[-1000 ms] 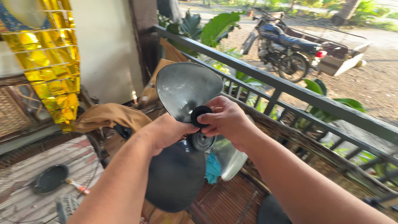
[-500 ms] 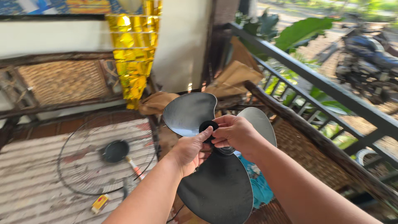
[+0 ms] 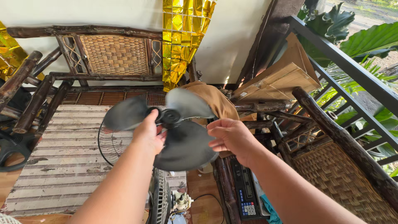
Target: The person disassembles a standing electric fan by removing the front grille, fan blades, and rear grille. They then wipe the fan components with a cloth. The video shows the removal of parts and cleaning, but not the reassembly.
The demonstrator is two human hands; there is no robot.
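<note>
Left hand (image 3: 150, 133) pinches the black hub of the grey three-bladed plastic fan blade (image 3: 174, 128), held in the air above the striped woven mat (image 3: 62, 166) and the round wire fan guard (image 3: 114, 143). Right hand (image 3: 232, 139) hovers beside a blade, fingers loosely spread, gripping nothing. Best practice here, I'd say: support it at the hub, not by the thin blades.

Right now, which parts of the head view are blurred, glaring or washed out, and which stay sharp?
Head view: the dark fan blade is smeared by motion blur, its edges soft, while the left hand at its hub and the open right hand look fairly sharp; the gold foil curtain throws bright glare; daylight beyond the railing is partly washed out.
</note>
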